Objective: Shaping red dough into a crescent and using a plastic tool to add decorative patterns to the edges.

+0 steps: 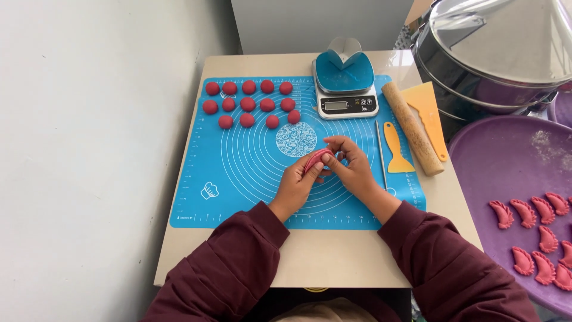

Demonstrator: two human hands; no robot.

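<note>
We hold a pink, folded dumpling between both hands above the middle of the blue mat, its curved edge facing up.

Both hands meet over the blue mat on the tabletop. The left hand cradles a folded pink dumpling, and the right hand pinches its edge. Red dough balls lie in rows at the mat's far left. A scale, rolling pin and yellow scraper lie to the right. Finished dumplings rest on a purple tray.
</note>
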